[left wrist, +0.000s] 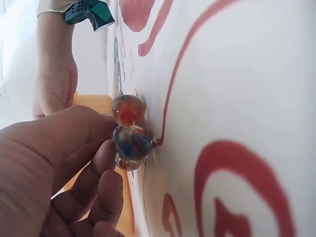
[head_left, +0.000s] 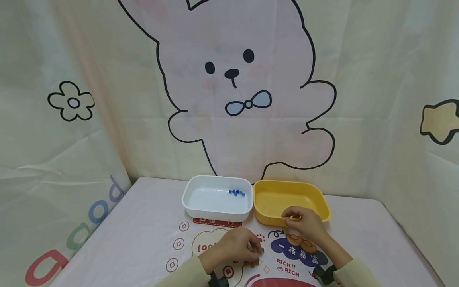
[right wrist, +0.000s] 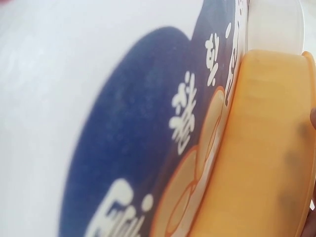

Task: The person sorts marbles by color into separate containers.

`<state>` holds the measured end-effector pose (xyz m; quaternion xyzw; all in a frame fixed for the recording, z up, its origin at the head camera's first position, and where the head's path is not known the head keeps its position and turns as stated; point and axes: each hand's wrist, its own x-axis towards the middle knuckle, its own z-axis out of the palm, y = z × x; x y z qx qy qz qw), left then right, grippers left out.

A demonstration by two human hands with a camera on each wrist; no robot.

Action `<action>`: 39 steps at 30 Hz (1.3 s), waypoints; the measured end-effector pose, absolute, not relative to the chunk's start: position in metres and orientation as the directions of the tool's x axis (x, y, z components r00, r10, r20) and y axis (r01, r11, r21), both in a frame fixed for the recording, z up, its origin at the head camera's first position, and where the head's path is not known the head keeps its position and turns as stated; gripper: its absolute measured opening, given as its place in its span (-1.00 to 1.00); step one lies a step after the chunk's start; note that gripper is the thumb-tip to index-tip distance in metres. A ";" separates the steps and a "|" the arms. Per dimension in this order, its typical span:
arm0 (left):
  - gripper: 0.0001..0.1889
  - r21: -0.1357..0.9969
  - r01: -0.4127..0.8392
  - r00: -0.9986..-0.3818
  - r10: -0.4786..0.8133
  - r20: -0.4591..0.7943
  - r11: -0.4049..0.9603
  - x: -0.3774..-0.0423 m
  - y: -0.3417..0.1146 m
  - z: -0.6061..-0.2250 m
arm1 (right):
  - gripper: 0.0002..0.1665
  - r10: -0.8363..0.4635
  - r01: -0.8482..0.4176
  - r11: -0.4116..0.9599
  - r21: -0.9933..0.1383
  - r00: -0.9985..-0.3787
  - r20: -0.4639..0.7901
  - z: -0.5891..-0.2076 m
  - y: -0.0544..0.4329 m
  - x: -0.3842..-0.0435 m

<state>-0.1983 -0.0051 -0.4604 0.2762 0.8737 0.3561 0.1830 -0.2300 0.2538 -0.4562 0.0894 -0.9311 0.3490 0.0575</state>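
Low over the table, my left hand (head_left: pixel 238 245) has its fingers curled around a small cluster of glass marbles. In the left wrist view, thumb and fingertips pinch a blue-streaked marble (left wrist: pixel 132 142). An orange-red marble (left wrist: pixel 128 109) sits against it, and a clearer marble (left wrist: pixel 127 163) shows partly behind. My right hand (head_left: pixel 305 225) is at the front rim of the yellow tray (head_left: pixel 263 215), fingers loosely bent, with nothing visible between them. Only bits of its fingers appear at the right wrist view's edge. Several blue marbles (head_left: pixel 236 192) lie in the white tray (head_left: pixel 204 213).
Both trays stand side by side at the back of the table, near a cloth backdrop (head_left: pixel 143 151) with a cartoon bear. The white tablecloth (head_left: pixel 143 223) carries printed red and blue patterns. More cloth hangs on both sides.
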 end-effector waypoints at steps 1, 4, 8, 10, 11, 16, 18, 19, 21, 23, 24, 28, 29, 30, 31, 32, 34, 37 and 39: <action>-0.94 0.723 0.351 -0.780 0.613 -0.125 0.595 -0.198 -0.005 -0.460 | -0.92 -0.126 -0.206 0.741 -0.639 -0.978 0.169 -0.456 0.254 -0.230; -0.93 0.731 0.337 -0.783 0.608 -0.133 0.594 -0.197 -0.004 -0.459 | -0.92 -0.123 -0.205 0.745 -0.635 -0.978 0.171 -0.456 0.254 -0.230; -0.94 0.744 0.320 -0.782 0.607 -0.142 0.586 -0.197 -0.004 -0.459 | -0.92 -0.124 -0.209 0.745 -0.634 -0.977 0.175 -0.457 0.254 -0.230; -0.95 0.737 0.326 -0.781 0.608 -0.143 0.592 -0.197 -0.003 -0.459 | -0.92 -0.126 -0.213 0.743 -0.634 -0.976 0.180 -0.458 0.254 -0.230; -0.95 0.733 0.328 -0.781 0.608 -0.145 0.596 -0.197 -0.003 -0.459 | -0.92 -0.127 -0.215 0.743 -0.634 -0.975 0.181 -0.458 0.255 -0.230; -0.94 0.710 0.338 -0.779 0.607 -0.158 0.618 -0.197 -0.003 -0.458 | -0.92 -0.126 -0.217 0.736 -0.641 -0.975 0.185 -0.458 0.255 -0.230; -0.94 0.707 0.338 -0.778 0.607 -0.161 0.621 -0.197 -0.003 -0.458 | -0.92 -0.120 -0.211 0.735 -0.644 -0.976 0.182 -0.457 0.255 -0.230; -0.94 0.707 0.337 -0.778 0.607 -0.162 0.621 -0.197 -0.004 -0.458 | -0.92 -0.120 -0.210 0.736 -0.644 -0.976 0.181 -0.457 0.255 -0.230; -0.94 0.710 0.336 -0.776 0.609 -0.164 0.619 -0.197 -0.003 -0.457 | -0.92 -0.121 -0.210 0.740 -0.639 -0.976 0.180 -0.457 0.255 -0.231; -0.93 0.714 0.333 -0.775 0.610 -0.165 0.616 -0.197 -0.003 -0.458 | -0.91 -0.119 -0.209 0.744 -0.635 -0.976 0.181 -0.457 0.255 -0.231; -0.93 0.716 0.331 -0.776 0.609 -0.165 0.615 -0.197 -0.003 -0.458 | -0.91 -0.119 -0.209 0.745 -0.633 -0.976 0.182 -0.457 0.255 -0.231; -0.93 0.716 0.325 -0.778 0.605 -0.168 0.617 -0.197 -0.003 -0.458 | -0.90 -0.120 -0.211 0.748 -0.630 -0.976 0.184 -0.458 0.255 -0.231; -0.93 0.716 0.325 -0.779 0.604 -0.169 0.618 -0.197 -0.003 -0.458 | -0.90 -0.122 -0.211 0.747 -0.631 -0.976 0.183 -0.458 0.255 -0.231; -0.93 0.715 0.326 -0.779 0.604 -0.168 0.619 -0.197 -0.003 -0.458 | -0.90 -0.122 -0.212 0.746 -0.631 -0.976 0.182 -0.459 0.255 -0.231; -0.93 0.714 0.328 -0.779 0.605 -0.167 0.619 -0.197 -0.003 -0.458 | -0.90 -0.122 -0.211 0.746 -0.632 -0.976 0.182 -0.459 0.255 -0.231; -0.93 0.714 0.328 -0.778 0.605 -0.167 0.619 -0.197 -0.003 -0.458 | -0.90 -0.122 -0.211 0.744 -0.634 -0.976 0.182 -0.459 0.255 -0.231; -0.93 0.716 0.328 -0.778 0.606 -0.166 0.616 -0.196 -0.003 -0.458 | -0.90 -0.119 -0.209 0.743 -0.636 -0.976 0.182 -0.459 0.255 -0.231; -0.93 0.722 0.323 -0.778 0.606 -0.166 0.612 -0.196 -0.003 -0.458 | -0.90 -0.118 -0.207 0.745 -0.634 -0.977 0.180 -0.459 0.255 -0.231; -0.93 0.724 0.321 -0.778 0.606 -0.166 0.611 -0.196 -0.003 -0.459 | -0.91 -0.116 -0.205 0.747 -0.633 -0.977 0.179 -0.459 0.255 -0.231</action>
